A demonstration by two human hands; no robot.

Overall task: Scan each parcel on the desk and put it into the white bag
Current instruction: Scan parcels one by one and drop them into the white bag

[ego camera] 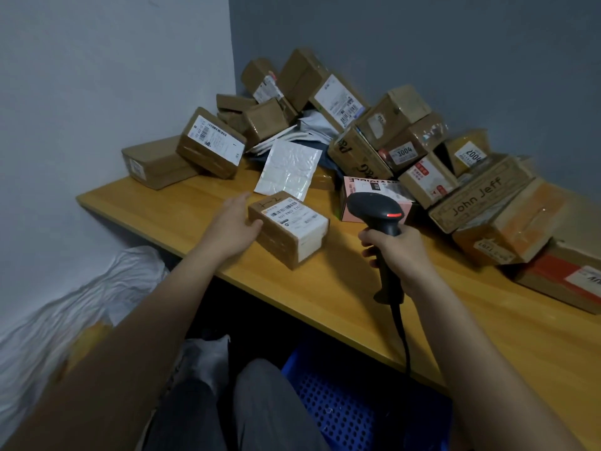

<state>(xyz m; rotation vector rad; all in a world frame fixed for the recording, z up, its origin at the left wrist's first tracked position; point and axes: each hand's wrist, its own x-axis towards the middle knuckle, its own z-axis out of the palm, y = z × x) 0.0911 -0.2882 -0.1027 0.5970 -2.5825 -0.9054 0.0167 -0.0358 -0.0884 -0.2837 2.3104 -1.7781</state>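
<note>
A small brown cardboard parcel (289,227) with a white barcode label on top lies near the front edge of the wooden desk (341,288). My left hand (232,226) touches the parcel's left side, fingers fairly straight and thumb against its near corner. My right hand (395,252) grips the handle of a black barcode scanner (377,211), whose red light glows and whose head hangs just right of the parcel. The white bag (78,314) lies crumpled on the floor at the lower left, below the desk.
Several cardboard parcels are heaped against the wall across the back and right of the desk, among them a silver padded envelope (287,172) and a pink box (374,190). A blue perforated crate (351,408) sits under the desk by my knees. The scanner's cable trails down.
</note>
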